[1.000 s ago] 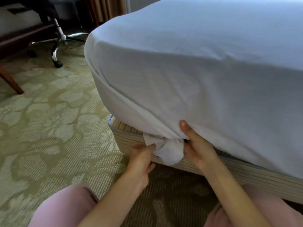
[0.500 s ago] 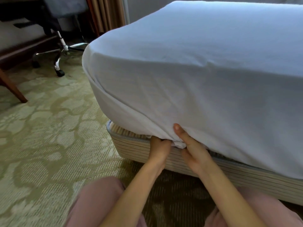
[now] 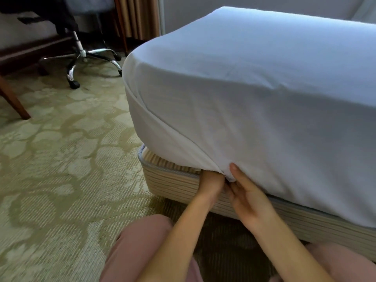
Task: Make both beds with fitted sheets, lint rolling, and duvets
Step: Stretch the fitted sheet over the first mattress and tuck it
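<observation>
White fitted sheet (image 3: pixel 254 102), taut and smooth over the corner, hem bunched at its lower edge.

Both our bare forearms reach forward and meet at the bottom edge of the sheet (image 3: pixel 264 119), close to the bed's corner. Our left hand (image 3: pixel 211 181) is pushed in under that edge with the knuckles up. Its fingers are hidden, so we cannot tell its grip. Our right hand (image 3: pixel 249 202) touches it, thumb laid up against the cloth, fingers curled onto a small bunch of it.
</observation>
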Demonstrator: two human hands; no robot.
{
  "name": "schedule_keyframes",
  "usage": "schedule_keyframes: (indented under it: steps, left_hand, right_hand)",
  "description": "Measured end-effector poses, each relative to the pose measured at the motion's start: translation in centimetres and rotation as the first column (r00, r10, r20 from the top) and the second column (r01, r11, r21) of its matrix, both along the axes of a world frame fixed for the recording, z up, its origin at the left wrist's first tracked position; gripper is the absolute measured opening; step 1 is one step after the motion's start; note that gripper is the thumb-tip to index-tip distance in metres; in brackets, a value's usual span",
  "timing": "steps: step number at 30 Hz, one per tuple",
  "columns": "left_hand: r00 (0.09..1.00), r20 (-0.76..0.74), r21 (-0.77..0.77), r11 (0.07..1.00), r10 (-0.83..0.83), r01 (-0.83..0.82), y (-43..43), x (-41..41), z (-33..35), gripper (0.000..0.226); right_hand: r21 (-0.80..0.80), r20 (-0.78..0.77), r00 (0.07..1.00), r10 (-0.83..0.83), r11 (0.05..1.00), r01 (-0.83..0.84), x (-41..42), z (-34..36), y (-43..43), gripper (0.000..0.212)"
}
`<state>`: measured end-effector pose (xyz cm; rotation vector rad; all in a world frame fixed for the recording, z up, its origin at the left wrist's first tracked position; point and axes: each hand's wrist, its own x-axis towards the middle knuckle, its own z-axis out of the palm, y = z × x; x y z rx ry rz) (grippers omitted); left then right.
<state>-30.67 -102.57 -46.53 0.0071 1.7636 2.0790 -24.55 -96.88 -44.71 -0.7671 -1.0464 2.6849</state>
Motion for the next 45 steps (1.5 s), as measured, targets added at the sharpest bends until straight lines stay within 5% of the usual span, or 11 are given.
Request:
schedule_keyframes:
  steps: [6, 11, 14, 17, 21, 24, 32, 37, 40, 42, 45]
  left_hand:
    - [0.975, 0.217, 0.067, 0.997, -0.052, 0.039, -0.5, 0.8, 0.5, 0.022]
    - [0.953, 0.264, 0.236, 0.968, -0.147, 0.084, -2.6, 2.2, 2.4, 0.033]
    - [0.945, 0.325, 0.221, 0.975, -0.037, -0.038, -4.2, 3.0, 3.4, 0.028]
    - [0.859, 0.513, 0.403, 0.880, 0.009, -0.250, -6.4, 2.1, 3.6, 0.039]
    - [0.752, 0.658, 0.551, 0.711, -0.048, -0.437, -7.0, 2.2, 3.3, 0.054]
    - [0.747, 0.658, 0.635, 0.603, -0.095, -0.483, -6.2, 1.6, 2.4, 0.051]
    - [0.789, 0.615, 0.648, 0.566, 0.007, -0.510, -4.2, 1.7, 2.8, 0.034]
    - [0.808, 0.587, 0.571, 0.678, 0.056, -0.463, -4.1, 2.4, 4.0, 0.037]
    - [0.828, 0.522, 0.347, 0.836, 0.204, -0.425, -4.8, 3.4, 6.3, 0.029]
    - [0.851, 0.294, 0.139, 0.861, 0.435, -0.489, -6.3, 4.4, 8.7, 0.017]
    - [0.761, -0.444, -0.053, 0.834, 0.473, -0.549, -8.6, 6.3, 15.1, 0.013]
  right_hand:
    - [0.003, 0.148, 0.989, 0.029, 1.000, -0.030, 1.8, 1.1, 0.4, 0.056]
    - [-0.110, 0.187, 0.982, -0.032, 0.992, 0.053, 1.6, 2.1, 1.2, 0.009]
    - [-0.228, 0.119, 0.990, -0.073, 0.969, 0.099, 1.3, 1.4, 0.8, 0.027]
    - [-0.379, 0.005, 0.995, -0.097, 0.921, 0.091, 0.9, 0.3, 0.6, 0.085]
    - [-0.422, -0.126, 0.986, -0.107, 0.906, 0.045, 0.4, -0.2, 0.1, 0.046]
    - [-0.416, -0.207, 0.969, -0.137, 0.909, 0.039, -0.7, -0.3, -0.1, 0.043]
    - [-0.453, -0.155, 0.968, -0.195, 0.885, 0.106, -0.7, 0.7, -0.9, 0.049]
    - [-0.277, 0.012, 0.995, 0.094, 0.957, -0.087, 2.8, 2.0, 1.0, 0.050]
    - [0.086, 0.162, 0.912, 0.377, 0.915, -0.394, 5.6, 3.8, 2.6, 0.053]
    - [0.417, 0.200, 0.889, 0.413, 0.785, -0.458, 6.6, 6.3, 3.3, 0.028]
    - [0.823, 0.058, 0.890, 0.453, 0.482, -0.300, 5.7, 13.8, 3.9, 0.010]
